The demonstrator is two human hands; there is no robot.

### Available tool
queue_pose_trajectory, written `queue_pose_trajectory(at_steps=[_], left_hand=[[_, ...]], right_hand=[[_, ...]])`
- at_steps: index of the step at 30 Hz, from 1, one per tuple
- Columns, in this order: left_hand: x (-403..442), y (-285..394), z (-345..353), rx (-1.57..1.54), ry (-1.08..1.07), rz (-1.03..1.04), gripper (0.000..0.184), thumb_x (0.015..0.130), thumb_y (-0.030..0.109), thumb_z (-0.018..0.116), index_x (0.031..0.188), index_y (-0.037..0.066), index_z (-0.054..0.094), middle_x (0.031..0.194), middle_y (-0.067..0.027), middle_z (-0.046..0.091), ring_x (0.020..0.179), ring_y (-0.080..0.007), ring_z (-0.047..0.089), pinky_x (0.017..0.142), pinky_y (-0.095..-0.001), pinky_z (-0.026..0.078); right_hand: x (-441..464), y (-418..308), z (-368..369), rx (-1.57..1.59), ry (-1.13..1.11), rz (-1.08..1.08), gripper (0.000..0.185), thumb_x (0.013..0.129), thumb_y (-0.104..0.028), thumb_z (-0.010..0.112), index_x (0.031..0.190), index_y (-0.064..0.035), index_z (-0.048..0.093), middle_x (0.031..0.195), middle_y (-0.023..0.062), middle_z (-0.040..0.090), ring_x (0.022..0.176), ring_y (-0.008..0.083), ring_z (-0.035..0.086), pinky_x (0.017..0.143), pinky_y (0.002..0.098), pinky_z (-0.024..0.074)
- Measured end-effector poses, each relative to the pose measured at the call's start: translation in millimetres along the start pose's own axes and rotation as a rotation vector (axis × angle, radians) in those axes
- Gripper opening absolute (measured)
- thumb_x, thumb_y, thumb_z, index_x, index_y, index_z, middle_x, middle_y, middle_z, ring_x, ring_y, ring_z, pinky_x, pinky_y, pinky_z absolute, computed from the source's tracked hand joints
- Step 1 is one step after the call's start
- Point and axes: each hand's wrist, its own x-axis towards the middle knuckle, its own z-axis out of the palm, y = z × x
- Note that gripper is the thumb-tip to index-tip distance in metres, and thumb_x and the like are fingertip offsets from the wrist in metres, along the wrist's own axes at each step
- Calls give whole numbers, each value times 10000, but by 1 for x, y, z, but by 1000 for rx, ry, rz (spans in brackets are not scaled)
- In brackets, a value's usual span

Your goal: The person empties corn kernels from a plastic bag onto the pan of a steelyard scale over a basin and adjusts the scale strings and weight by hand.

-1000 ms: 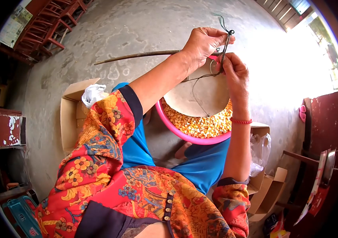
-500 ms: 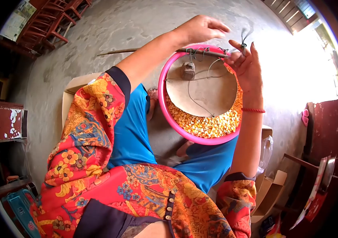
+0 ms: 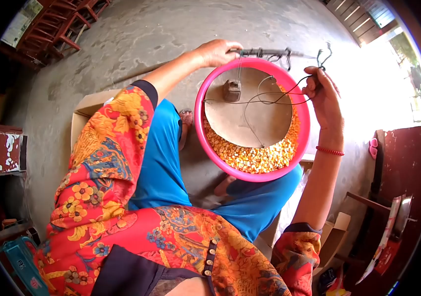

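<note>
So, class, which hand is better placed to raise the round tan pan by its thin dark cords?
Probably the right hand: it holds the cords, which stretch across the pan inside the round pink basin, while the left hand grips the slim dark rod.

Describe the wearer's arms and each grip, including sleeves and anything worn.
The left grip and right grip show no gloves. Loose, red sleeves patterned with yellow and blue flowers end in dark cuffs, leaving the forearms bare. A thin red bracelet circles the right wrist.
</note>
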Motion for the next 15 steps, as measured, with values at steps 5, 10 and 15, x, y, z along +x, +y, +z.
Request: queue_pose_trajectory(at_steps=[5, 10, 15], left_hand=[[-30, 58, -30, -579, -133, -235, 424, 839, 250, 567, 1225, 89, 500, 599, 56, 425, 432, -31, 350, 365, -200, 282], [-29, 61, -24, -506, -15, -238, 400, 835, 466, 594, 909, 73, 610, 587, 54, 409, 390, -5, 291, 323, -180, 199], [-26, 83, -70, -605, 190, -118, 321, 853, 387, 603, 825, 67, 599, 596, 50, 435, 400, -5, 320, 330, -179, 244]], right_hand=[[-3, -17, 6, -25, 17, -85, 251, 928, -164, 455, 1006, 39, 581, 679, -6, 491, 630, 82, 453, 644, 229, 417], [5, -16, -5, -101, -26, -104, 228, 903, -143, 504, 1059, 1, 587, 752, 15, 567, 717, 90, 537, 705, 232, 458], [-1, -12, -1, -322, 11, -198, 285, 852, -105, 556, 1127, -32, 564, 867, 34, 599, 809, 101, 544, 763, 256, 462]])
